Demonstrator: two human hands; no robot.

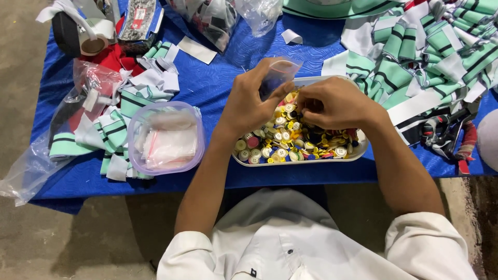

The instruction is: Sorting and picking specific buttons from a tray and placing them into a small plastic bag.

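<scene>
A small clear plastic bag (278,72) sits just above the centre of the frame, held upright with its mouth upward, see-through and seemingly almost empty. Directly below and to its right lies a shallow white tray (358,151), long and round-cornered, resting flat near the table's front edge. It is heaped with loose buttons (282,140), mostly white and yellow, with some red, blue and black mixed in.
</scene>
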